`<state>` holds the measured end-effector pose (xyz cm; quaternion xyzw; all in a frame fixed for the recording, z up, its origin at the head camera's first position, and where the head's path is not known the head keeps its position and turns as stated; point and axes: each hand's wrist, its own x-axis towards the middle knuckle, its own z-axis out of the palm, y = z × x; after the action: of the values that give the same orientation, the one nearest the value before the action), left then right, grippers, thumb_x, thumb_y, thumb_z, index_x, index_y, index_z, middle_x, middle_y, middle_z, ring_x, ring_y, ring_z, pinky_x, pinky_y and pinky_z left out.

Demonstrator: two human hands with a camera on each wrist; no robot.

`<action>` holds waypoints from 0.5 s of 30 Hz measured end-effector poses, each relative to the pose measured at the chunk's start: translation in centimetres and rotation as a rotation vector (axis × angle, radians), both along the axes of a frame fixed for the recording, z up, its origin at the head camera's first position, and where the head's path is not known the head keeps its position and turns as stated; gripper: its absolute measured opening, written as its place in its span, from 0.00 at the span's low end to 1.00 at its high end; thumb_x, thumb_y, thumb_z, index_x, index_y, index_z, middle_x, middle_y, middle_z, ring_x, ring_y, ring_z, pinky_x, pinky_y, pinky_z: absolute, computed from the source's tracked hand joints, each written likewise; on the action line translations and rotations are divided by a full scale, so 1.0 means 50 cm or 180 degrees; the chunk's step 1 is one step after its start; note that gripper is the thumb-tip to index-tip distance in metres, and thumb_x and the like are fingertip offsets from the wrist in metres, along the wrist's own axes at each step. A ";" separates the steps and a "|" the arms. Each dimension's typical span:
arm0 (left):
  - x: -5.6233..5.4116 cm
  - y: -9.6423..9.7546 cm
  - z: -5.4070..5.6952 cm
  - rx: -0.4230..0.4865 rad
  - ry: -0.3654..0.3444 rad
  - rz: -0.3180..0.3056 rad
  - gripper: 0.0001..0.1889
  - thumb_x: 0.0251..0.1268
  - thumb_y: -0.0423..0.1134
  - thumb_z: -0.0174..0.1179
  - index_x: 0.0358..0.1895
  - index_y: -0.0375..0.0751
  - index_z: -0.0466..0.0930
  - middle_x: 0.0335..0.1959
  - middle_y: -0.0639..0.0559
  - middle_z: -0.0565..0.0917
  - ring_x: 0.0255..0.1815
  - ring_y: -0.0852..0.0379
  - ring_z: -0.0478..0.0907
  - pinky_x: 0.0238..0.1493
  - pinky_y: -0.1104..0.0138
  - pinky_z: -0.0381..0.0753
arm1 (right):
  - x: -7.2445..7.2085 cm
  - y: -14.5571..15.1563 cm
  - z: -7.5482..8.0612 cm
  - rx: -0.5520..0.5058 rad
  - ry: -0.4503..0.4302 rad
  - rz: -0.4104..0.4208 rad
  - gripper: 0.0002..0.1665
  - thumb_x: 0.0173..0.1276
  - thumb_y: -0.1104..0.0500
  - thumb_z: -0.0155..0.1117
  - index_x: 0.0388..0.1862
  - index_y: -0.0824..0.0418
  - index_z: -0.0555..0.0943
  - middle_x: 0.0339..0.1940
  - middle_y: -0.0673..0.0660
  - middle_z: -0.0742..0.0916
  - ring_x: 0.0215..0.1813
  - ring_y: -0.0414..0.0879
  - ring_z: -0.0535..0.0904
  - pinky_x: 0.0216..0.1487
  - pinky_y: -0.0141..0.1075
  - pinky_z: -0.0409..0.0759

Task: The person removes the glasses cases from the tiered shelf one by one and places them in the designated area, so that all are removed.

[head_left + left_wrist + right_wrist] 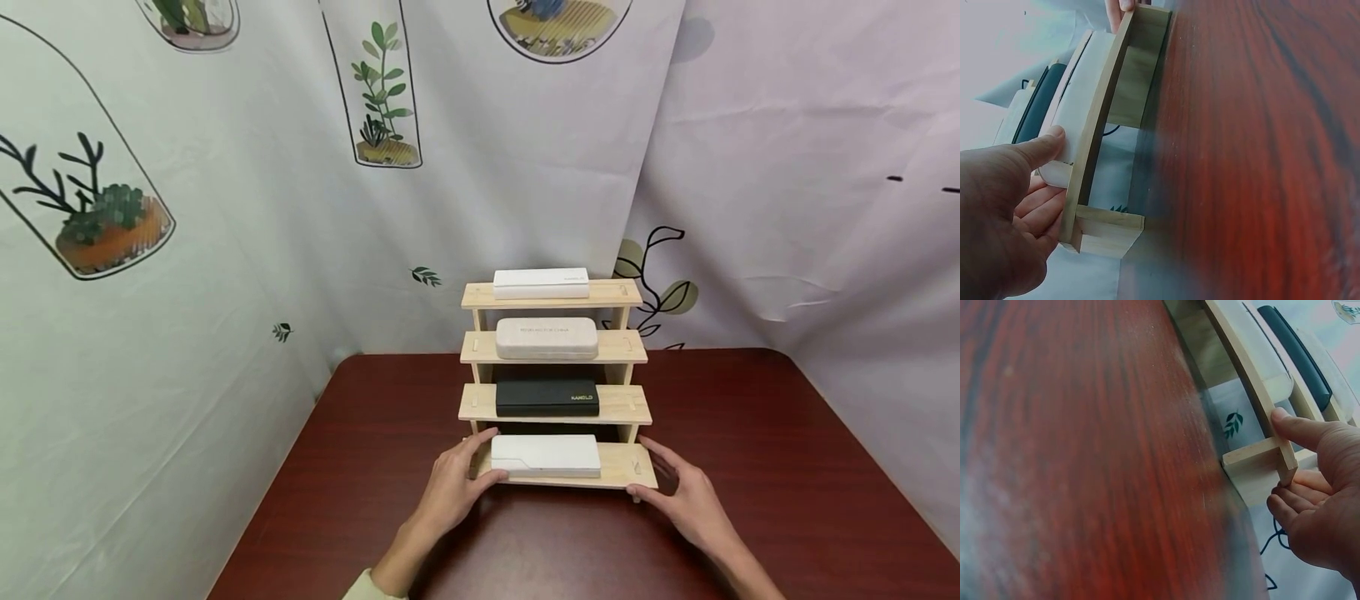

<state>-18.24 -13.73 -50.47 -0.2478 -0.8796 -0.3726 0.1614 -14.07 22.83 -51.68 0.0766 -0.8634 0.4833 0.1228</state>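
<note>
A four-tier wooden rack (617,468) bears one glasses case on each step. My left hand (452,485) holds the left end of the white glasses case (546,452) on the lowest step, thumb at its front corner and index finger at its back. In the left wrist view, the thumb (1044,147) lies on that case, with the other fingers partly hidden behind its end. My right hand (692,502) grips the right end of the lowest step; in the right wrist view the thumb (1294,428) presses its front edge and the fingers curl behind.
A black case (546,398), a cream case (547,340) and a slim white case (540,284) lie on the upper steps. The rack stands on a dark red wooden table (360,433). A white curtain (480,208) with plant prints hangs behind.
</note>
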 end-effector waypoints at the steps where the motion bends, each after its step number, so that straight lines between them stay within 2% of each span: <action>1: 0.000 -0.001 -0.001 0.0016 0.0014 -0.0002 0.33 0.58 0.43 0.80 0.69 0.47 0.81 0.58 0.47 0.89 0.60 0.49 0.86 0.61 0.47 0.83 | 0.000 -0.001 -0.001 -0.0015 -0.0001 0.0004 0.46 0.59 0.60 0.86 0.74 0.70 0.76 0.68 0.73 0.81 0.66 0.67 0.80 0.55 0.17 0.74; 11: 0.004 -0.003 0.005 0.0060 -0.0069 -0.0025 0.34 0.56 0.43 0.82 0.68 0.49 0.82 0.59 0.48 0.89 0.61 0.50 0.85 0.65 0.47 0.80 | 0.002 -0.001 -0.001 -0.0003 -0.0015 0.0009 0.46 0.59 0.59 0.86 0.74 0.70 0.76 0.69 0.73 0.81 0.66 0.67 0.81 0.55 0.22 0.78; 15: 0.005 -0.003 0.010 0.0081 -0.0114 -0.0036 0.34 0.56 0.44 0.82 0.68 0.50 0.82 0.59 0.50 0.88 0.60 0.51 0.86 0.62 0.51 0.83 | 0.000 0.001 -0.001 0.0073 -0.0005 -0.0010 0.46 0.59 0.58 0.86 0.74 0.70 0.76 0.69 0.73 0.81 0.66 0.68 0.80 0.56 0.20 0.76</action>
<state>-18.00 -13.88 -49.99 -0.2439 -0.8762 -0.3891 0.1466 -14.06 22.87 -51.75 0.0763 -0.8691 0.4732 0.1221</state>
